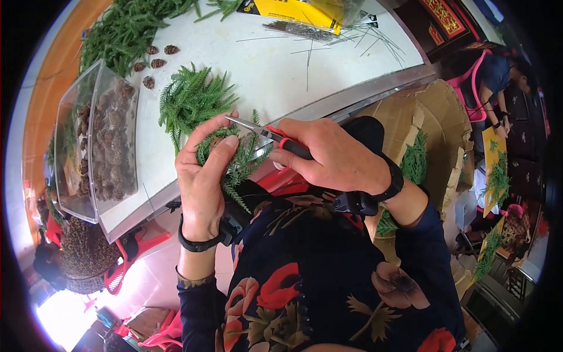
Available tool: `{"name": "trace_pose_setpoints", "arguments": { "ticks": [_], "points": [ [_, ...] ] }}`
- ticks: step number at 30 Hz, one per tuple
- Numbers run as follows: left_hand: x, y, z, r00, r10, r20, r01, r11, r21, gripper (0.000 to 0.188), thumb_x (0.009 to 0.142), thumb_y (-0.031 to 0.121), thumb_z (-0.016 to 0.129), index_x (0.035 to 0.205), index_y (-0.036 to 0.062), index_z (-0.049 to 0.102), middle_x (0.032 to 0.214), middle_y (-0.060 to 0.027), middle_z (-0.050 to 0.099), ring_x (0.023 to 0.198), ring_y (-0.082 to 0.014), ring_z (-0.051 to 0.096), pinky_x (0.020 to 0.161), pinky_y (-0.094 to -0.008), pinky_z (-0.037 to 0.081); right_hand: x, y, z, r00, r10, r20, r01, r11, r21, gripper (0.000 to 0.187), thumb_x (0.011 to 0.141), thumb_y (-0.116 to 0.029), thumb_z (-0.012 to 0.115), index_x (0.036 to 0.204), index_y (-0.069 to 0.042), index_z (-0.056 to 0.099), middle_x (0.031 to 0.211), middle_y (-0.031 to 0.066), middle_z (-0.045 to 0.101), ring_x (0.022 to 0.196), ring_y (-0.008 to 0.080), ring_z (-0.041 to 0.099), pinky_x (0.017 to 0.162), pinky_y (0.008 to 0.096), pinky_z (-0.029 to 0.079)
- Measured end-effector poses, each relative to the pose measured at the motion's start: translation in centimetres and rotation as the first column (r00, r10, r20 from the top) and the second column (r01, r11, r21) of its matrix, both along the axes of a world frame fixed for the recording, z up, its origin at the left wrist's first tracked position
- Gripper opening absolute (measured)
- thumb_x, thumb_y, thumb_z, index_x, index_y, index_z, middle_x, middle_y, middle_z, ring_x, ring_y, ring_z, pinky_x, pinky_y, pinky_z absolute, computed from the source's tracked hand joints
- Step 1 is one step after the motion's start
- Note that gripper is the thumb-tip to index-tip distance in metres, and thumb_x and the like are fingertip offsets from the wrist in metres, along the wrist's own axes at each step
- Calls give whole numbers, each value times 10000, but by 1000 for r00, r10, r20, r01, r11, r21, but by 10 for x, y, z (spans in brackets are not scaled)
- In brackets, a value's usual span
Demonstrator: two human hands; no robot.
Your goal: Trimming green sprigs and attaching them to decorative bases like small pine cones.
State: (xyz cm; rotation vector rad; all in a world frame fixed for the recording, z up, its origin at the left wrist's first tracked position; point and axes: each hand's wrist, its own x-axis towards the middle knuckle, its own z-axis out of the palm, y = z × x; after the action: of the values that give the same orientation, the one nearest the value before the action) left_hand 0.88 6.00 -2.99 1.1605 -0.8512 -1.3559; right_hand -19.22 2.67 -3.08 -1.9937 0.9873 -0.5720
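Observation:
My left hand is closed round a bunch of green artificial pine sprigs, with the thumb pressed over it and the fingers behind. Something brown shows under the thumb, partly hidden. In my right hand is a pair of pliers with red and black handles. The metal jaws point left and reach the fingertips of my left hand, above the sprigs. Whether the jaws grip anything is too small to tell. On the table just beyond my left hand lies a pile of pine sprigs.
A clear plastic box of pine cones stands at the left of the white table. Loose pine cones, more greenery, thin wires and a yellow package lie farther back. At right, a cardboard box holds greenery. People sit at both sides.

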Motion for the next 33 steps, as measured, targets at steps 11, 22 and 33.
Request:
{"name": "trace_pose_setpoints", "arguments": {
  "ticks": [11,22,33],
  "points": [
    [3,-1,0,999,12,-51,-8,998,66,258,858,-17,601,1114,-11,624,1079,-93,651,856,-93,615,776,-220,504,3,1,-7,998,-34,-56,30,997,-67,253,862,-239,644,950,-14,573,729,191,623,710,396,611,619,436,481],
    [8,-13,-2,968,-27,-250,109,942,319,223,887,76,596,1096,0,608,898,-34,647,719,-87,597,670,-230,504,-1,-17,8,836,-313,-451,-135,680,-720,262,788,-145,660,1025,-56,592,737,60,498,622,239,550,511,328,412],
    [3,-11,-2,970,60,-235,9,959,282,240,896,74,571,1126,5,575,914,-29,626,767,-83,584,679,-222,480,-1,-20,40,717,-461,-523,-322,446,-835,334,817,-179,626,1129,-64,592,743,20,464,628,164,497,547,273,407]
  ]
}}
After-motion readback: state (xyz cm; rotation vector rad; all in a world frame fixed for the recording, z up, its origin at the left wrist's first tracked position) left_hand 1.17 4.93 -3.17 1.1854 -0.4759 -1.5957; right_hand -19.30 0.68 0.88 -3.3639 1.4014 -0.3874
